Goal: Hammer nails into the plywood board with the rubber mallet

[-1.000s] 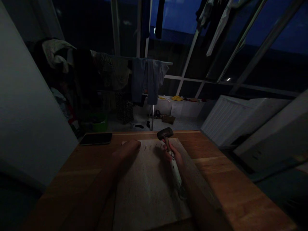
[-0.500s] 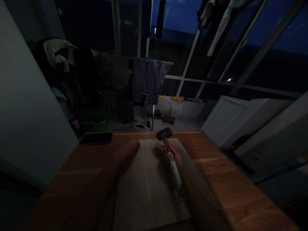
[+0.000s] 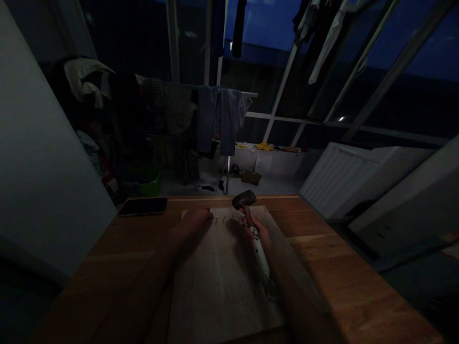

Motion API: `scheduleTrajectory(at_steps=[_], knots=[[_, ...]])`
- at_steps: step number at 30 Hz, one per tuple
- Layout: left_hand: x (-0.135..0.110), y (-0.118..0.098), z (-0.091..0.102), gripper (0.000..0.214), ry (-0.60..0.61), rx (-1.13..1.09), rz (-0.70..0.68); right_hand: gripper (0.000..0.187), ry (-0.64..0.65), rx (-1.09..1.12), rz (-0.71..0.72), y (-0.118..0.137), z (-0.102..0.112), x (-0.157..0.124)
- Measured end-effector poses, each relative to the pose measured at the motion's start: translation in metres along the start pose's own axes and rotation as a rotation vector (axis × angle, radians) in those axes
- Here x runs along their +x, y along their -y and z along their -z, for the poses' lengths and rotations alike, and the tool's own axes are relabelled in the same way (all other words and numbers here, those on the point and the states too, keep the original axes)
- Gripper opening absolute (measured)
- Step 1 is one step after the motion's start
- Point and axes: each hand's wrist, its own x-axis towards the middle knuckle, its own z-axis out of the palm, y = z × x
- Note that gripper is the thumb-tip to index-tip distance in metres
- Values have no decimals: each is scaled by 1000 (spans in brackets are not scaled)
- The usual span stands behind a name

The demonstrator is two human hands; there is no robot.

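My right hand [image 3: 258, 229] is wrapped around the handle of a hammer [image 3: 258, 251]. The dark hammer head [image 3: 244, 199] is raised over the far end of a pale wooden board [image 3: 218, 277]. Thin nails [image 3: 224, 219] stand in a row along that far end, several of them between my two hands. At the left end of the row my left hand [image 3: 196, 220] is closed, its fingertips pinched around a nail that they cover. Dim light hides the details of the fingers.
The board lies on a wooden table [image 3: 118, 267]. A phone [image 3: 143, 206] rests at the table's far left corner. Beyond stand a drying rack with hanging trousers [image 3: 228, 119], a green basket [image 3: 148, 184] and a white ribbed panel [image 3: 333, 177]. A white surface [image 3: 43, 157] rises at the left.
My left hand has shifted slightly to the right, and its fingertips now cover the leftmost nail, which showed beside them before. My right hand and the hammer have barely moved.
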Motion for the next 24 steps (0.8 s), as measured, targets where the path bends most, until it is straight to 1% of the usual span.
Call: scheduleTrajectory(at_steps=[3,6,8,12,14,17,20,24], knots=[[5,15,-11,22,-39,-100,-91,38,-26,-33,42,1,-4,-1],[11,31,-21,31,-104,-263,-80,40,-43,-69,56,1,-9,-1],[14,38,-25,38,-119,-319,-55,42,-56,-97,66,-2,-13,-1],[14,39,-26,38,-148,-354,-26,42,-82,-128,109,-11,-30,2],[14,37,-25,38,-175,-376,-12,42,-59,-148,105,-16,-40,3],[13,35,-25,35,-154,-395,-23,41,-3,-181,81,-22,-50,3],[14,36,-25,32,-123,-424,-63,41,55,-213,61,-25,-53,3],[14,38,-26,36,-109,-505,-89,41,106,-263,40,-29,-51,5]])
